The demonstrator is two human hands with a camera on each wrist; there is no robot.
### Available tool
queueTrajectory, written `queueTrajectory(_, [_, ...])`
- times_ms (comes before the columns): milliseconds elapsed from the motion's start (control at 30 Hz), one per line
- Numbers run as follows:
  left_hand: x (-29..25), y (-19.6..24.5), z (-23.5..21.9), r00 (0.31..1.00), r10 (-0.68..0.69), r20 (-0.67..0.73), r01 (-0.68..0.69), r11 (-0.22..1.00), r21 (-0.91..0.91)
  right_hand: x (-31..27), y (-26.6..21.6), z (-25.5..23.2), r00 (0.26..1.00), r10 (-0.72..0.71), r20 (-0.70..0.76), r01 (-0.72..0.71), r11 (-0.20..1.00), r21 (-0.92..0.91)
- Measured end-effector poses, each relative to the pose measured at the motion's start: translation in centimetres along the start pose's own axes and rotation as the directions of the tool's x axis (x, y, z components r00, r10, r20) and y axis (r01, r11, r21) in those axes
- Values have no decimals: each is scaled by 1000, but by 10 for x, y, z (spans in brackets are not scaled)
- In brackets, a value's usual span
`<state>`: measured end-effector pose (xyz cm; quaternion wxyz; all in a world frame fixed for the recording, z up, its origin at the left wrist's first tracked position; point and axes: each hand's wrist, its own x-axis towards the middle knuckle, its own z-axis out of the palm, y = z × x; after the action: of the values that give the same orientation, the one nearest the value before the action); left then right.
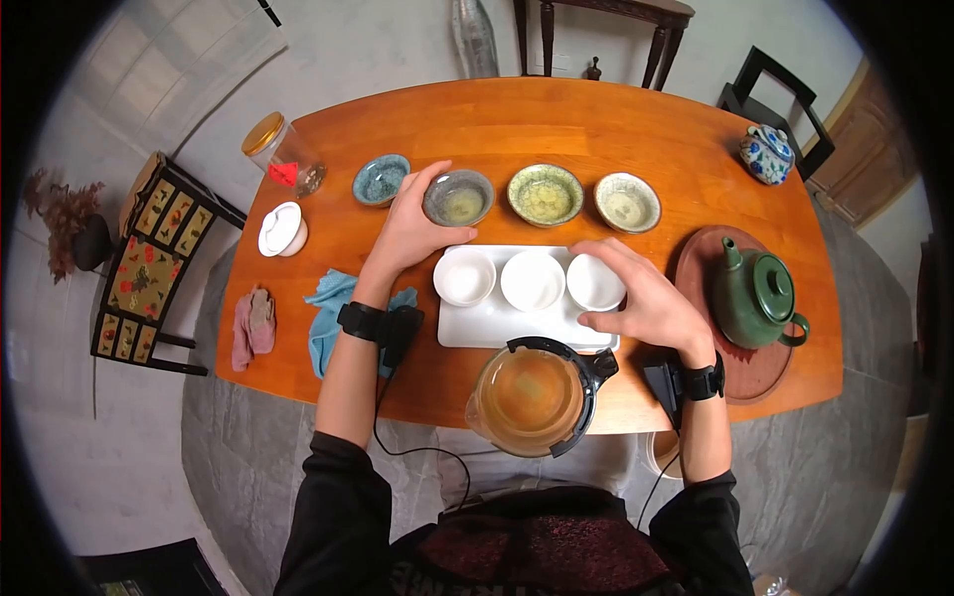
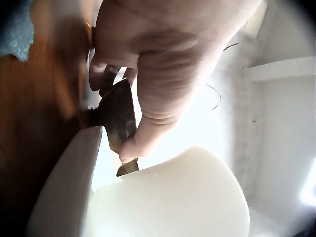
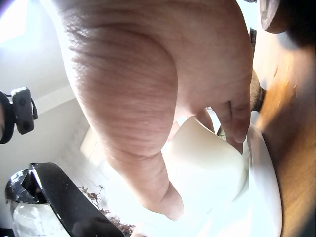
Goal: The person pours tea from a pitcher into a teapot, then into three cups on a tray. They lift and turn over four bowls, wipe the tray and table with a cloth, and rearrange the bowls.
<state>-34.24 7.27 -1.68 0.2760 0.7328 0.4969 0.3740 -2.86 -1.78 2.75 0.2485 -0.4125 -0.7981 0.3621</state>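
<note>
A grey cup (image 1: 459, 184) with pale yellow liquid is held by my left hand (image 1: 410, 226), thumb at its near side and fingers round the far rim. In the left wrist view the thumb presses the dark cup side (image 2: 118, 111). My right hand (image 1: 656, 298) grips the rightmost white cup (image 1: 592, 283) on the white tray (image 1: 517, 336), thumb on the near side, fingers beyond it. The right wrist view shows that white cup (image 3: 207, 153) between thumb and fingers. Two more white cups, the left one (image 1: 464, 277) and the middle one (image 1: 533, 281), stand beside it.
A glass pot (image 1: 527, 392) of amber liquid stands at the near edge. Behind the tray are a yellow-green cup (image 1: 546, 195), a speckled cup (image 1: 627, 203) and a blue cup (image 1: 380, 180). A green teapot (image 1: 757, 303) sits right; a blue cloth (image 1: 330, 318) lies left.
</note>
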Motion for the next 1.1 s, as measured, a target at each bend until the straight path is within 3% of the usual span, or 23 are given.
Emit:
queueTrajectory(167, [0, 1, 1, 1000, -12, -13, 12, 1000, -16, 0, 2, 1, 1000, -6, -3, 6, 1000, 2])
queueTrajectory(233, [1, 3, 1, 1000, 4, 23, -1, 993, -117, 0, 2, 1, 1000, -9, -6, 9, 1000, -6])
queueTrajectory(567, [0, 4, -1, 999, -42, -10, 42, 999, -23, 0, 0, 0, 1000, -1, -4, 1, 1000, 17])
queueTrajectory(633, [1, 5, -2, 997, -10, -78, 1, 994, -108, 0, -2, 0, 1000, 19, 1, -19, 1000, 11])
queueTrajectory(867, [-8, 41, -8, 998, -51, -47, 36, 961, -276, -1, -1, 0, 1000, -2, -11, 2, 1000, 16])
queueTrajectory(1100, [-14, 68, -12, 997, 9, -70, -43, 869, -494, 0, 2, 1, 1000, -15, -13, 15, 1000, 3])
